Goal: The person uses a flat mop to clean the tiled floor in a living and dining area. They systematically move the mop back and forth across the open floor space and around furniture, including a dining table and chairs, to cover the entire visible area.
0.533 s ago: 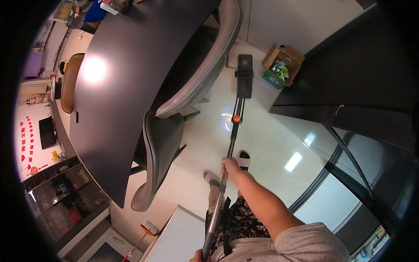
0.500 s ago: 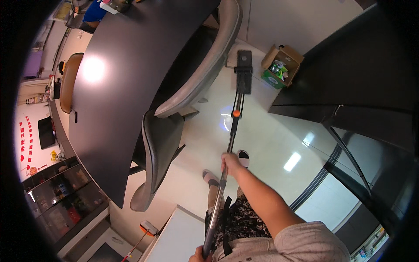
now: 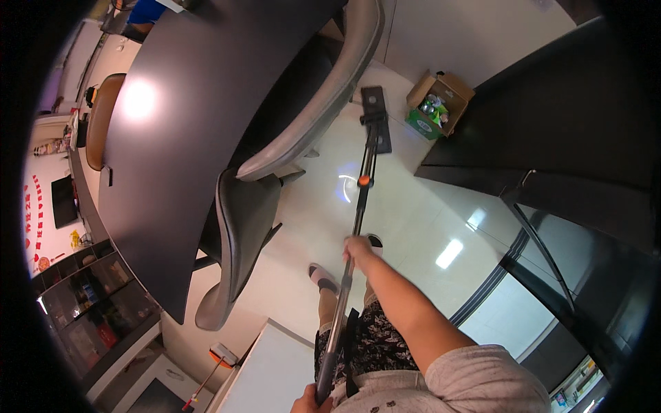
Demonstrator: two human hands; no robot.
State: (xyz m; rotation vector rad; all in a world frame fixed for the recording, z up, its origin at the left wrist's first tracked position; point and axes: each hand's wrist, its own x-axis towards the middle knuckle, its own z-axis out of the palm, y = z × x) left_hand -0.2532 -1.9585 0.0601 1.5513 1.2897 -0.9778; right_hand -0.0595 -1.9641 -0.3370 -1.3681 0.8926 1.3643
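Note:
A long flat mop [image 3: 361, 199] runs from the bottom of the view up to the floor ahead of me. Partway along the silvery pole, my right hand [image 3: 357, 249] is wrapped round it. My left hand [image 3: 311, 400], partly cut off by the lower edge, grips the dark upper end of the pole near my waist. The dark rectangular mop head [image 3: 383, 138] lies on the shiny tiles, between a grey chair and an open carton. An orange piece [image 3: 364, 181] sits on the pole above the head.
To the left stand a large dark table [image 3: 206, 103] and grey chairs [image 3: 310, 131], [image 3: 244, 227]. The open carton [image 3: 425, 122] rests by the wall, beside a black cabinet [image 3: 544, 110]. A white surface [image 3: 265, 375] and a broom [image 3: 224, 354] are at lower left.
The mop head has turned slightly, its far end swinging left. Both hands keep their grip on the pole. The whole view has shifted a little.

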